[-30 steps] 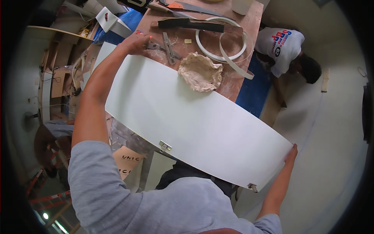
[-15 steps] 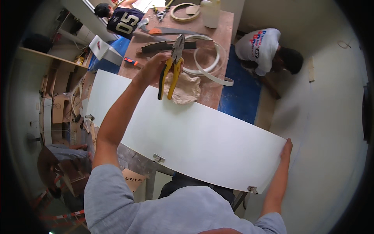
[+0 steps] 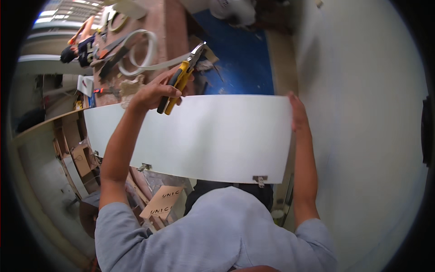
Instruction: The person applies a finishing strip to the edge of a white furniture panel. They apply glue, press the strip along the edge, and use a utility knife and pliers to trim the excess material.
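Note:
My left hand point(image 3: 156, 93) is closed around yellow-and-black pliers point(image 3: 185, 72), holding them over the far edge of a long white panel point(image 3: 222, 136). Their metal jaws point up and to the right, with nothing between them. At the panel's right end, my right hand point(image 3: 297, 113) grips the edge, its fingertips partly hidden. Metal hinges sit along the panel's near edge: one point(image 3: 259, 179) in front of my body, another point(image 3: 144, 167) below my left forearm. Crumpled beige material point(image 3: 131, 88) lies just beyond the panel, beside my left wrist.
Beyond the panel, a worktable point(image 3: 171, 34) carries a coil of white edging strip point(image 3: 152, 50) and a handsaw point(image 3: 113, 44). Blue sheeting point(image 3: 244, 68) covers floor beside it. A wall point(image 3: 353, 136) rises at right. Two people are at the far side; cardboard point(image 3: 162, 201) lies lower left.
The view has turned, and the table now appears farther left. The panel lies more level across the picture. The pliers have tilted rightward and sit lower; both hands keep their holds.

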The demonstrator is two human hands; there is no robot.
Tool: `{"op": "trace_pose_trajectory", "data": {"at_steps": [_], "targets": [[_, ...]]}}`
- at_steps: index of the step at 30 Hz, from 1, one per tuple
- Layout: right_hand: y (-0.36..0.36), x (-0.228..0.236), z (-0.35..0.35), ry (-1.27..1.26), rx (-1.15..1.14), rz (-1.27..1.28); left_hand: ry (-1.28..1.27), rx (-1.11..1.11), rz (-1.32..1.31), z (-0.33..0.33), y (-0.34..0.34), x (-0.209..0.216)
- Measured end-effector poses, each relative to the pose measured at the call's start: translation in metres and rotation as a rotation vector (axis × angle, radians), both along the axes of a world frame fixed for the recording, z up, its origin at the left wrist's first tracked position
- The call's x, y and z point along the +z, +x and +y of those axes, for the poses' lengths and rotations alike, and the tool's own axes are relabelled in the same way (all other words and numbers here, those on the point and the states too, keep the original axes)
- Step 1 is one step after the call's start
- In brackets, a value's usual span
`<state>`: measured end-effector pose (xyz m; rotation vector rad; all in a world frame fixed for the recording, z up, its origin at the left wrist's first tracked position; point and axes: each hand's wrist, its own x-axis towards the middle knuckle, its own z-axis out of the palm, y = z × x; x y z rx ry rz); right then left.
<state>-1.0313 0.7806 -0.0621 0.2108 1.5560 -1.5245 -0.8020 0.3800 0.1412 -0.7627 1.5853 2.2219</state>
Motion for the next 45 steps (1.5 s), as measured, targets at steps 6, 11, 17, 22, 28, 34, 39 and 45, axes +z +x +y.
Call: {"op": "trace_pose_trajectory", "data": {"at_steps": [6, 11, 17, 22, 28, 34, 39, 45], "targets": [[0.019, 0.007, 0.014, -0.073, -0.018, -0.008, -0.723, -0.623, -0.005, 0.081, -0.124, -0.021], [0.013, 0.015, 0.014, -0.116, -0.006, -0.044, -0.743, -0.892, -0.058, 0.122, -0.202, -0.022], [0.019, 0.002, 0.014, -0.114, -0.046, -0.003, -0.463, -0.851, -0.14, 0.135, -0.224, -0.05], [0.018, -0.002, 0.014, -0.145, -0.068, 0.011, -0.551, -0.891, -0.16, 0.14, -0.233, -0.06], [0.024, -0.007, 0.016, -0.113, -0.03, 0.016, -1.115, -1.297, -0.161, 0.195, -0.257, -0.037], [0.019, 0.008, 0.017, -0.071, 0.017, 0.037, -1.346, -1.347, 0.119, 0.202, -0.275, -0.041], [0.019, 0.007, 0.015, -0.06, -0.001, 0.053, -1.22, -1.408, -0.059, 0.224, -0.292, -0.029], [0.008, 0.022, 0.017, 0.02, 0.087, 0.057, -1.161, -1.422, -0.197, 0.234, -0.299, -0.029]]}}
